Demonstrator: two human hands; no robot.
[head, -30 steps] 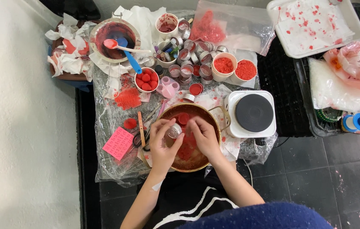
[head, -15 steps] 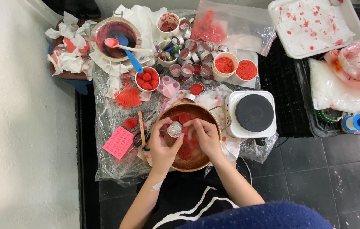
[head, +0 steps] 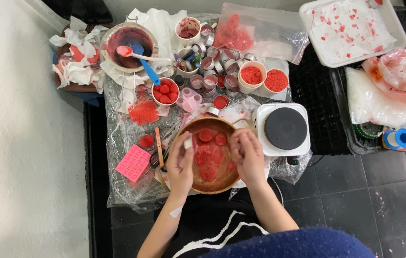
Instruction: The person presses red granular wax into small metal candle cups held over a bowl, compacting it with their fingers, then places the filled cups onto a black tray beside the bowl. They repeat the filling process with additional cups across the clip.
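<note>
Head view: the left hand [head: 180, 165] is closed around a small metal cup [head: 188, 142], which it holds by the fingertips at the left rim of the brown bowl [head: 211, 186]. The right hand [head: 247, 155] is above the right side of the same bowl with fingers bent inward; I cannot tell if it holds anything.

Half a second ago the two hands were close together over the middle of the bowl, both touching the little cup. Now they are apart, the cup has gone with the left hand to the rim, and the red mass [head: 208, 162] in the bowl is uncovered. Two round red discs [head: 212, 137] lie at the far side of it. In my judgement one piece was just released from the cup, and the cup is now free.

Around the bowl: a pink pad [head: 133, 163] to the left, a white hot plate [head: 284, 129] to the right, and many more metal cups [head: 212, 71] further away. The bowl itself did not move.
</note>
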